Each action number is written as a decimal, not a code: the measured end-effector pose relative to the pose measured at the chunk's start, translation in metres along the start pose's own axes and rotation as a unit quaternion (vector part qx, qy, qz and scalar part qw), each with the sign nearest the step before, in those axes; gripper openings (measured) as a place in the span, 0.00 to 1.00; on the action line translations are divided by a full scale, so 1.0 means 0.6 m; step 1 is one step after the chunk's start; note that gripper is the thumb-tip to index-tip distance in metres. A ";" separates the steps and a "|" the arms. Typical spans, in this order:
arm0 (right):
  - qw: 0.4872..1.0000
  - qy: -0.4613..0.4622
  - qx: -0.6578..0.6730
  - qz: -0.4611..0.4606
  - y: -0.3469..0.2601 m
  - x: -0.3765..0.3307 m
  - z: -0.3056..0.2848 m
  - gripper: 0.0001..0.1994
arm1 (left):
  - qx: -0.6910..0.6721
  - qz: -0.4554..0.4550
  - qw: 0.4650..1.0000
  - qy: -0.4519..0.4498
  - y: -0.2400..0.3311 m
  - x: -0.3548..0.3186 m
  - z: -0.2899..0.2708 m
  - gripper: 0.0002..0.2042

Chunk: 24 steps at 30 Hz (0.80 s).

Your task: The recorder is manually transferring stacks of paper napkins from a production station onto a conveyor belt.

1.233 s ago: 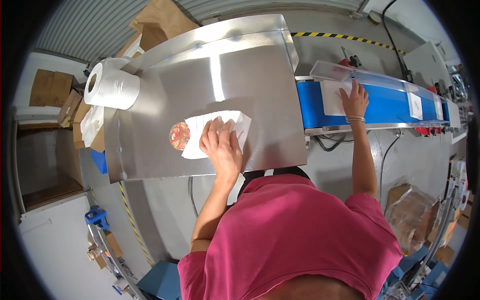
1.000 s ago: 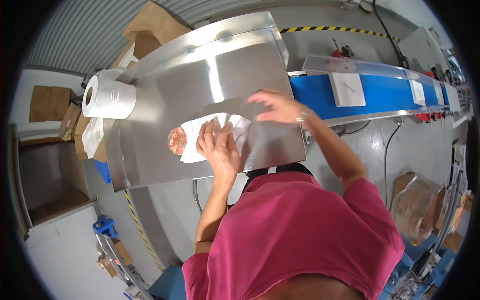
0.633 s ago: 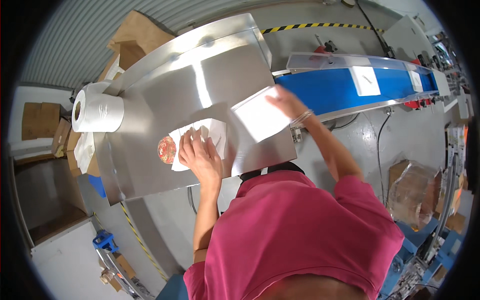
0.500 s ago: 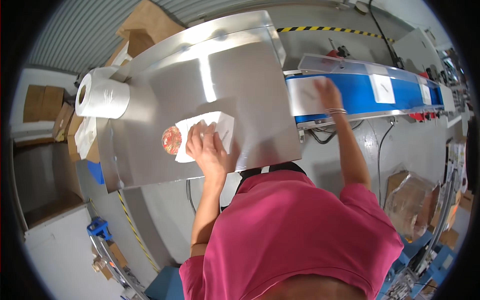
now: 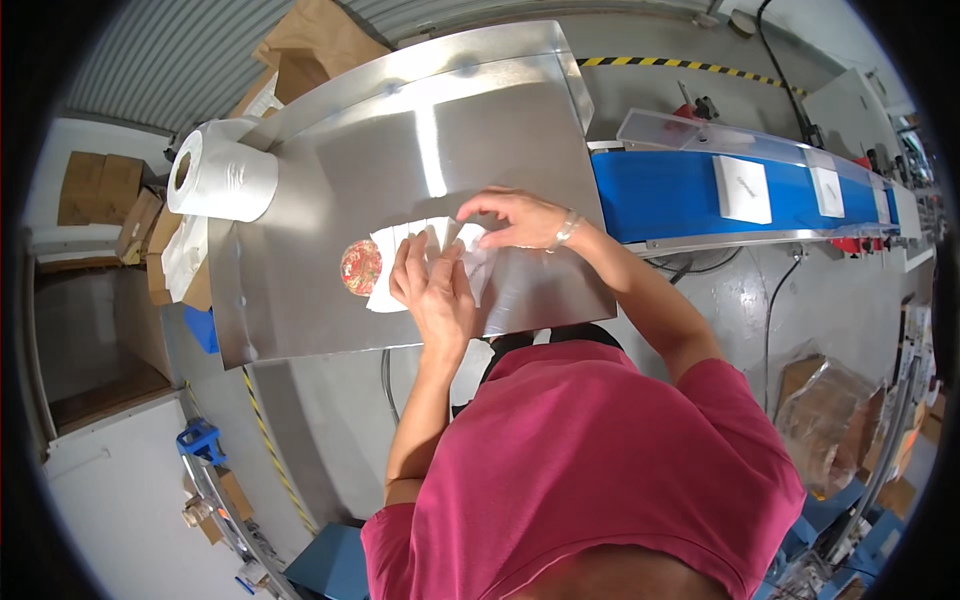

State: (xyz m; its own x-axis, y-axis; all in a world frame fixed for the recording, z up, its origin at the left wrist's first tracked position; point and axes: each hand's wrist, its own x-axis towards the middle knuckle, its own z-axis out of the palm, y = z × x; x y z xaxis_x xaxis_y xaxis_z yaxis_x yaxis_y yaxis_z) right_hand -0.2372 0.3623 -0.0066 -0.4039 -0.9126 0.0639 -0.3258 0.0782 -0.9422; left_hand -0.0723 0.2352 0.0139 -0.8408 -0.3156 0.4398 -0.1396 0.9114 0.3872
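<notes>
White packs (image 5: 384,256): spread under your left hand (image 5: 437,290) on the steel table (image 5: 330,180).
Left hand: bent fingers lie on the packs; I can't tell if they grip.
Right hand (image 5: 517,220): curled at the packs' right end; I can't see any pinch.
Red disc (image 5: 361,268): just left of your left hand.

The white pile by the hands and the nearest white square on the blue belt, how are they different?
The white pile is fanned out in overlapping pieces; the white square lies by itself. The pile is on the metal table; the square is on the blue belt. The left hand rests on the pile; no hand touches the square. Both are white.
</notes>
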 end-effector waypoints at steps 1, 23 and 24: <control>1.000 0.001 0.000 0.000 0.015 0.001 0.005 0.21 | 0.000 0.001 1.000 0.000 0.001 -0.002 -0.003 0.11; 0.990 0.121 -0.061 0.035 0.020 -0.078 -0.055 0.27 | -0.021 -0.063 0.998 0.011 -0.025 -0.005 -0.014 0.13; 0.996 0.080 -0.033 0.033 0.010 -0.047 -0.031 0.27 | -0.031 -0.064 0.997 0.004 -0.023 -0.005 -0.015 0.13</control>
State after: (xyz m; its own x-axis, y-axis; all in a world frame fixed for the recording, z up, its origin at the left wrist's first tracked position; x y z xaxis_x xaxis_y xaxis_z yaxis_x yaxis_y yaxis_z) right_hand -0.2435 0.3959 -0.0082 -0.5552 -0.8296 0.0599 -0.3484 0.1666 -0.9224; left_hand -0.0633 0.2212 0.0145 -0.8133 -0.4315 0.3903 -0.2135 0.8454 0.4897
